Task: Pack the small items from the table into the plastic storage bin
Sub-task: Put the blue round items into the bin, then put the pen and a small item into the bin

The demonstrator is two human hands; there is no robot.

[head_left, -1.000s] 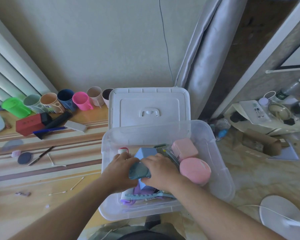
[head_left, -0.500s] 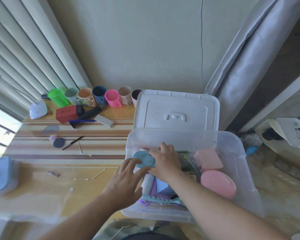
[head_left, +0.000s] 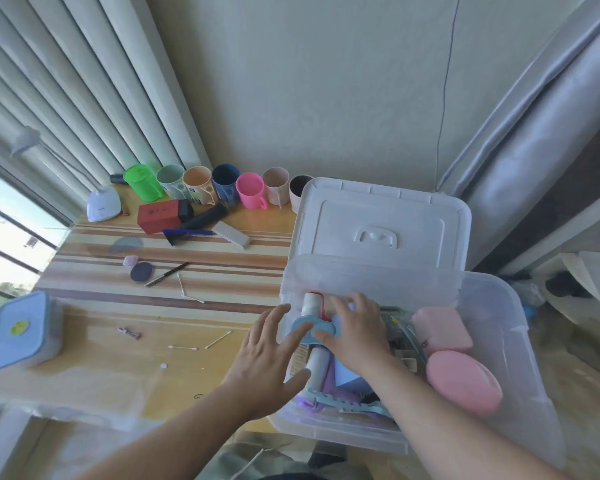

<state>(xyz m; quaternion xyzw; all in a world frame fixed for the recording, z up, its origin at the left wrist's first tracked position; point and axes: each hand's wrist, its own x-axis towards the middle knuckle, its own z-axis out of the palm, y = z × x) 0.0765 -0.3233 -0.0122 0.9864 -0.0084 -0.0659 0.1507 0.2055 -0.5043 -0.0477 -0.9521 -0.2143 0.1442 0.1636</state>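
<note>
A: What has changed since a second ago?

B: The left hand [head_left: 264, 362] has slid out to the bin's left wall, fingers spread and holding nothing; a moment ago it lay over the blue round piece [head_left: 309, 329] along with the right. The view has also swung left, bringing a lidded blue container [head_left: 21, 330] into sight at the table's [head_left: 118, 368] left edge.

A: And the right hand [head_left: 357, 336]?

B: Flat inside the plastic storage bin [head_left: 499, 358], fingertips resting on the blue round piece. It looks like pressing rather than gripping, though the thumb is hidden, so I can't be sure.

A: Which way do the things in there lie?

B: A white roller [head_left: 314, 341] with a red end lies under the blue piece, its long axis running from the near wall towards the far wall, red end farthest away. A long pale-blue strip [head_left: 347, 403] lies crosswise along the near wall. Two pink cases [head_left: 442, 329] sit at the right.

A: Left on the table?

B: Cotton swabs [head_left: 201, 344], a pencil [head_left: 167, 274], a dark disc [head_left: 141, 271], and a row of mugs [head_left: 222, 187] by the wall.
</note>
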